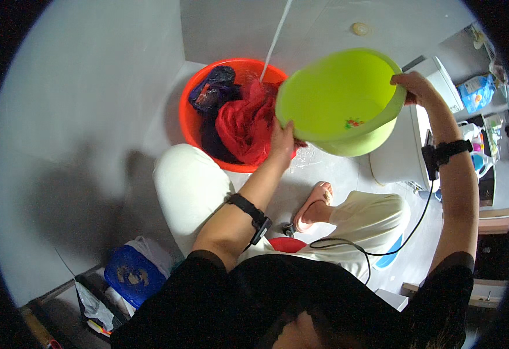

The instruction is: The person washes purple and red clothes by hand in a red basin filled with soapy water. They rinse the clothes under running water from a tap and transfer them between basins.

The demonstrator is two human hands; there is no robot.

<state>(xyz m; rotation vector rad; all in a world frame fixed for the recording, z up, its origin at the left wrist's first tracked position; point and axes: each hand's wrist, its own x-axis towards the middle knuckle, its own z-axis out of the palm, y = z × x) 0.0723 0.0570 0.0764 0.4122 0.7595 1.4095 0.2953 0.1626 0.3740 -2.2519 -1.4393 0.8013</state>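
Note:
Both of my hands hold a lime-green plastic basin (330,87) with a small red and green print inside. It is tilted, its opening toward me. My left hand (283,139) grips its lower left rim, and my right hand (415,88) grips the rim at the upper right. To the left, an orange-red tub (189,119) stands on the floor, partly behind the green basin. Wet red cloth (245,131) and a dark blue garment (213,90) lie in it. A white stream of water (277,32) runs down into this tub.
White bins or appliances (397,148) stand at the right, with a blue packet (476,93) and bottles beyond. A round drain cover (360,28) lies ahead. A blue container (132,273) sits at the lower left. A black cable (353,245) hangs from my right wrist strap.

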